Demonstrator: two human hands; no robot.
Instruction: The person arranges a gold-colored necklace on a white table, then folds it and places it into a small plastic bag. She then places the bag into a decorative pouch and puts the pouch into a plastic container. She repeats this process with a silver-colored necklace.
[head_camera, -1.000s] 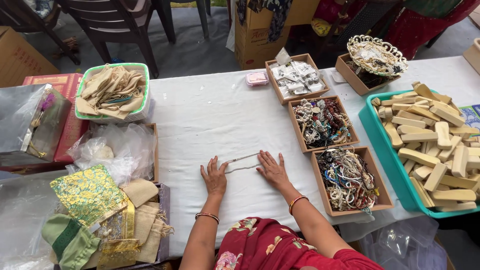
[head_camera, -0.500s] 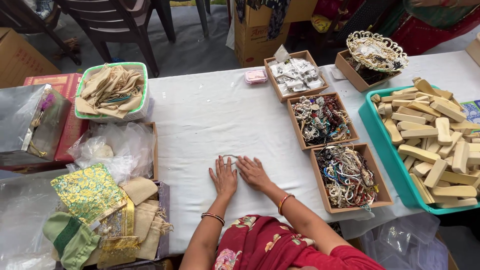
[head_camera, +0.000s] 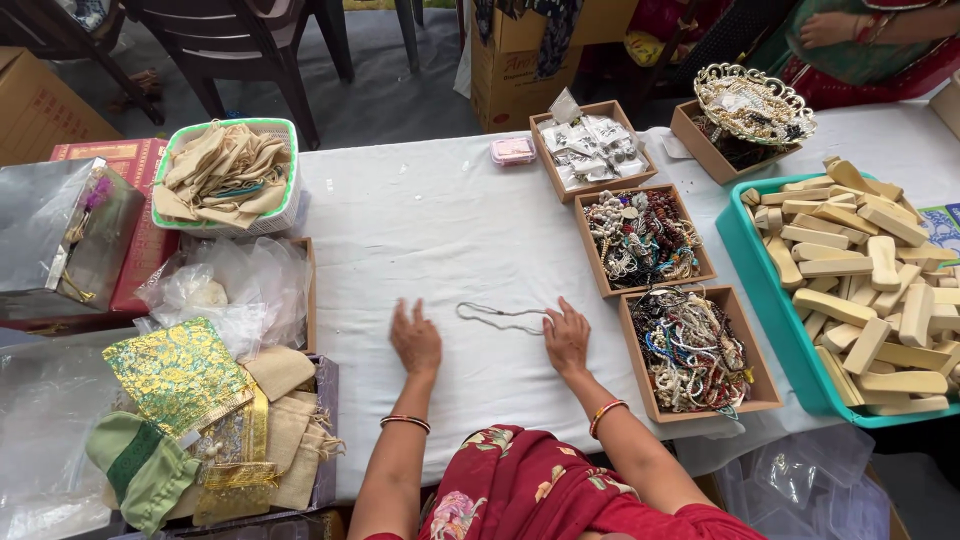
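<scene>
While the thin necklace (head_camera: 500, 317) lies on the white tablecloth (head_camera: 420, 230), right hand (head_camera: 567, 338) touching its end, left hand (head_camera: 415, 338) flat, fingers open, smoothing it gently should avoid tangles

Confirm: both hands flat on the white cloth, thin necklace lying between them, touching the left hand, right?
Not quite. The head view shows the necklace touching the right hand, at its fingertips. The left hand lies apart from it. The rest holds: both hands rest on the white cloth, with the necklace between them.
</scene>
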